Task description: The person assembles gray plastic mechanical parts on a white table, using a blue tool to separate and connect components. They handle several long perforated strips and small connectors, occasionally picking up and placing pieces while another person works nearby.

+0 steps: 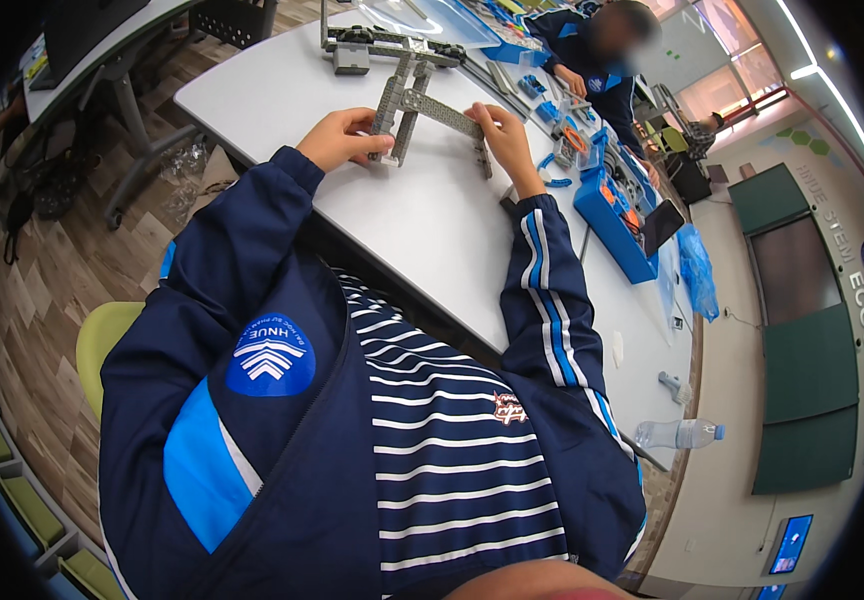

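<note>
Above the white table, both my hands hold one assembly of grey perforated construction beams. My left hand is closed round the lower part of its paired upright beams, with the thumb on the near end. A slanting beam runs from these uprights to my right hand, whose fingers pinch its far end, where a shorter beam points toward me. The fingertips partly hide that joint. Just beyond stands a larger frame of dark and grey beams with a grey block on it; whether it touches the held assembly I cannot tell.
A blue parts tray stands to the right, with a blue plastic bag beside it. Loose beams and blue connectors lie at the far right. A water bottle is near the table's right edge. Another person works across the table.
</note>
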Tool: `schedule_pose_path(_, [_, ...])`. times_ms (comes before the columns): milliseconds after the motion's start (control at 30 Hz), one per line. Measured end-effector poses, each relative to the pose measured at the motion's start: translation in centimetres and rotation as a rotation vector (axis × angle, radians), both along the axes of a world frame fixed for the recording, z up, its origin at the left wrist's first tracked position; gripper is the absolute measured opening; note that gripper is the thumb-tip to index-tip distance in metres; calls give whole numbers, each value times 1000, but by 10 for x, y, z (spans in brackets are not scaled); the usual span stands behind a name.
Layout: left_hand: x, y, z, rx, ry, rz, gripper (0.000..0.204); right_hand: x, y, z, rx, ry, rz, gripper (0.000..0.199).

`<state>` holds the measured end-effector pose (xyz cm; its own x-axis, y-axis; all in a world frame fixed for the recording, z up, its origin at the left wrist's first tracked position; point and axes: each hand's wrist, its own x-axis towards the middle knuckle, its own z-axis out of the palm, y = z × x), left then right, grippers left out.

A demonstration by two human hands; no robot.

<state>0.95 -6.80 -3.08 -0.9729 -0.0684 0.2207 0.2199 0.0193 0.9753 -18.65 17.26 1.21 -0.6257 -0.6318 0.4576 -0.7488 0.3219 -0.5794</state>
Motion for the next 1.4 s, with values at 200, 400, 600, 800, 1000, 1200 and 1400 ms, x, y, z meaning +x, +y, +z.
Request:
schedule_pose_path(200, [2, 1, 8, -47, -58, 87, 39, 42, -16, 26, 136, -119, 165, 39])
schedule_pose_path(400, [6, 7, 14, 305, -115, 46, 45, 66, -30, 27, 198, -103, 176, 39])
schedule_pose_path(600, [3, 1, 11, 351, -133, 81, 44, 82, -37, 21, 251, -21, 157, 43])
schedule_pose_path(800, [1, 1, 3, 184, -58, 154, 37, 91, -43, 19, 398, 89, 31, 52])
schedule_pose_path(1000, [2, 2, 7, 104, -14, 220, 36, 96, -44, 20, 455, 289, -25, 54])
schedule_pose_path(1200, [9, 3, 19, 154, 29, 172, 35, 100, -46, 24, 379, 470, -42, 50])
schedule_pose_path(1400, [10, 16, 15, 102, 56, 12, 34, 107, -47, 12, 206, 299, 61, 36])
